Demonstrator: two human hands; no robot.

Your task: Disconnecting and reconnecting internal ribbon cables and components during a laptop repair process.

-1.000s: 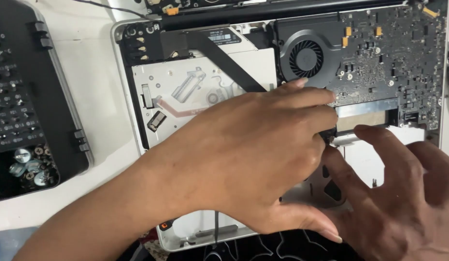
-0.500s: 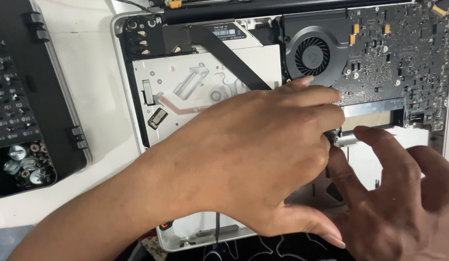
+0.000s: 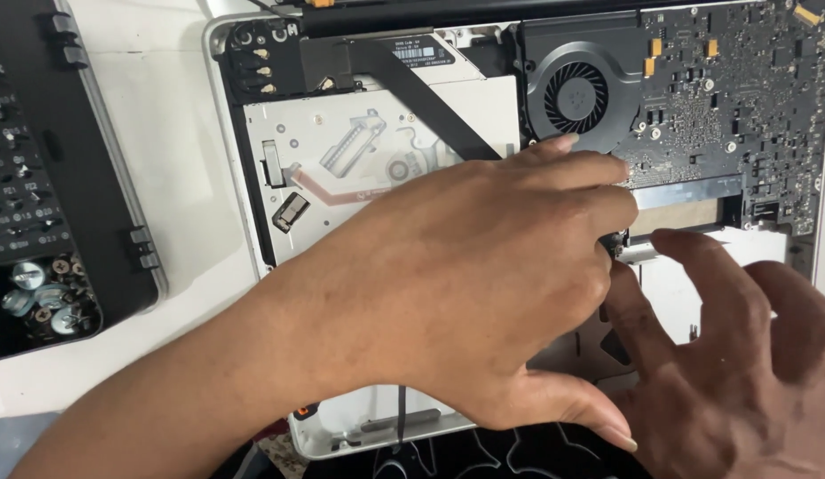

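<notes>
An opened laptop [image 3: 359, 160], silver-cased with its bottom cover off, is filling most of the frame from the upper middle across to the right edge. It is lying on a white table [image 3: 177, 124]. The left hand [image 3: 483, 284] is reaching in from the lower left and spreading palm-down over the middle of the machine, fingers extended toward the circuit board [image 3: 741, 98] at the upper right, thumb stretched out along the lower edge; whether it is gripping anything beneath I cannot tell. The right hand [image 3: 741, 372] is coming in at the lower right, fingers loosely open and pointing up toward the bare bay just below the board, its index fingertip lying near a small dark connector (partly hidden by the other hand). A black parts tray [image 3: 66, 177] is sitting at the far left, with silver screws [image 3: 39, 297] gathered in its lower compartment. The round black fan [image 3: 576, 93] is showing just above the left fingertips.
</notes>
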